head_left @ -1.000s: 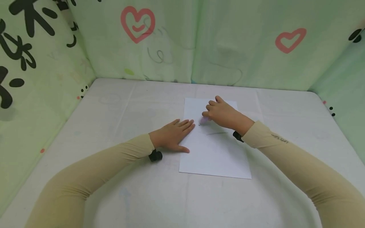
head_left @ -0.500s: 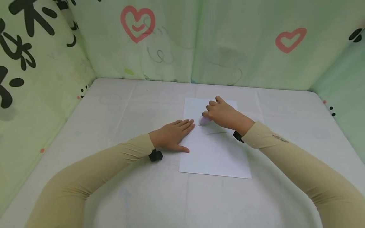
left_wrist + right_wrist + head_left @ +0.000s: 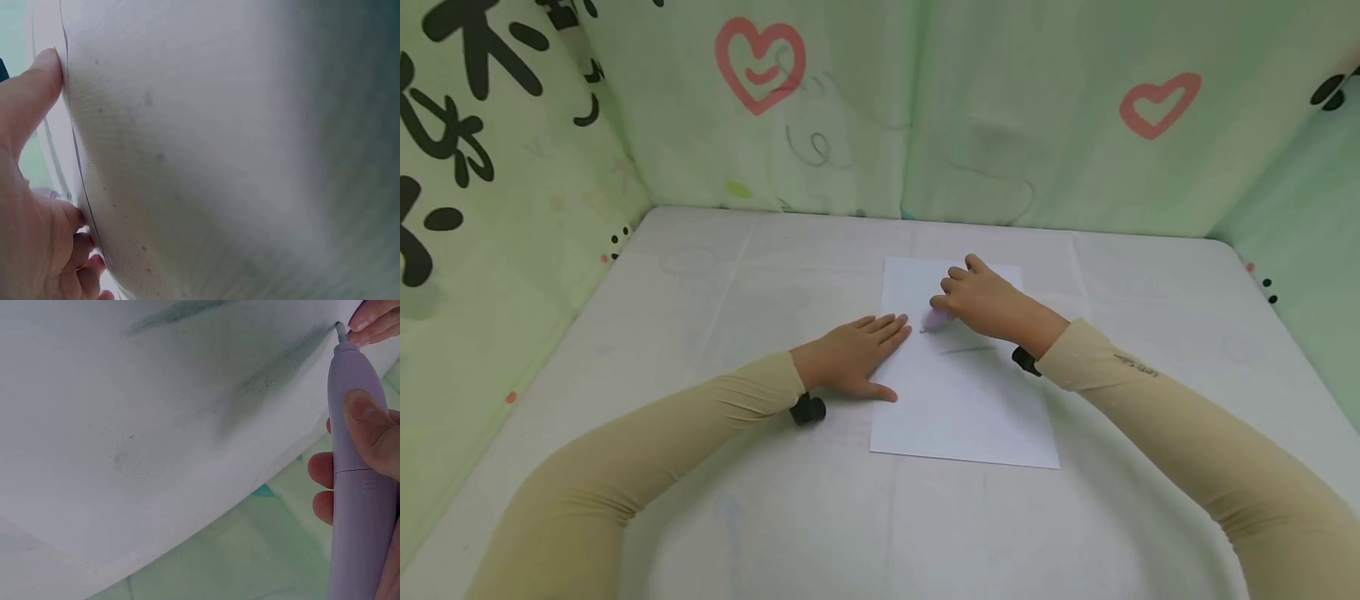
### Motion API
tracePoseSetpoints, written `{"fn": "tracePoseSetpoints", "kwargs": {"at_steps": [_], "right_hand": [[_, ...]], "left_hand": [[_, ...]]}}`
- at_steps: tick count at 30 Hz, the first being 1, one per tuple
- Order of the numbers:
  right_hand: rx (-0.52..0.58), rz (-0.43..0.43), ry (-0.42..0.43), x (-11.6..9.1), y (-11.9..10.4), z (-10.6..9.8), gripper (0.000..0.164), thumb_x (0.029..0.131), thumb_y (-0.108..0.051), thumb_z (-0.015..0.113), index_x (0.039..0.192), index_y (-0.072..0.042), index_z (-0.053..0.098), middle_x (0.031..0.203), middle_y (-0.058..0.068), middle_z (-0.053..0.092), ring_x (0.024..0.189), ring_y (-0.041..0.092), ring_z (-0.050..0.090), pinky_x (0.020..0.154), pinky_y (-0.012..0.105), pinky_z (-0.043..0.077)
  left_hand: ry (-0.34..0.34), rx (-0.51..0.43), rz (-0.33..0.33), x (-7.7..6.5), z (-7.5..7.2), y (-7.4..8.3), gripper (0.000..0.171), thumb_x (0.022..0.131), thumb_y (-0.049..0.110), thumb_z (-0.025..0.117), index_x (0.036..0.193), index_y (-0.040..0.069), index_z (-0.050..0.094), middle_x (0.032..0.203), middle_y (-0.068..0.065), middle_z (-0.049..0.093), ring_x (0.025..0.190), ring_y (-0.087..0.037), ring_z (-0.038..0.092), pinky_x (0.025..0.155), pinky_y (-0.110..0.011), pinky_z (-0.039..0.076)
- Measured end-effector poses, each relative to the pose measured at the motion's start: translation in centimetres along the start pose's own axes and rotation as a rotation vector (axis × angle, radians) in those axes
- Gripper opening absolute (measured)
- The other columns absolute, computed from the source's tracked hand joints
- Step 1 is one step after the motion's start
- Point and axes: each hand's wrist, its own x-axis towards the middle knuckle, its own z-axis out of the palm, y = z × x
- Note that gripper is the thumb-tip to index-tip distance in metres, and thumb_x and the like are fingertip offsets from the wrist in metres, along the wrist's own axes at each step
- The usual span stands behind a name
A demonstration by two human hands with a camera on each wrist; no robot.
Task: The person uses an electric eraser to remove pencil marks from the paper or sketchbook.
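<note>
A white sheet of paper [image 3: 962,417] lies on the table, with a short grey pencil line [image 3: 967,350] across its middle. My left hand [image 3: 853,354] rests flat on the paper's left edge, fingers straight and thumb spread. Over the upper part of the sheet, my right hand [image 3: 985,300] grips a lavender electric eraser [image 3: 359,444], its thumb along the barrel. The narrow eraser tip [image 3: 341,332] meets the paper at the end of a grey smudge [image 3: 269,381], close to the left fingertips. A darker grey streak [image 3: 181,314] shows farther up in the right wrist view.
White cloth covers the table [image 3: 760,517]. Behind it hangs a green curtain [image 3: 1037,125] with hearts and scribbles, and similar curtains stand at both sides. Black wrist cameras sit under the left cuff [image 3: 775,375] and the right cuff [image 3: 1071,354].
Both hands keep nearly the same place and hold. The eraser tip has shifted very slightly toward the near side of the paper.
</note>
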Motion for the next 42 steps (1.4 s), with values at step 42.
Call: {"fn": "tracePoseSetpoints", "kwargs": {"at_steps": [42], "right_hand": [[0.021, 0.031, 0.008, -1.2, 1.4, 0.5, 0.024, 0.077, -0.017, 0.075, 0.100, -0.015, 0.070, 0.088, 0.009, 0.067, 0.085, 0.025, 0.056, 0.080, 0.041, 0.036]], "left_hand": [[0.005, -0.005, -0.008, 0.1, 0.3, -0.2, 0.098, 0.086, 0.070, 0.041, 0.152, 0.007, 0.006, 0.160, -0.008, 0.005, 0.148, -0.023, 0.009, 0.120, -0.040, 0.012]]}}
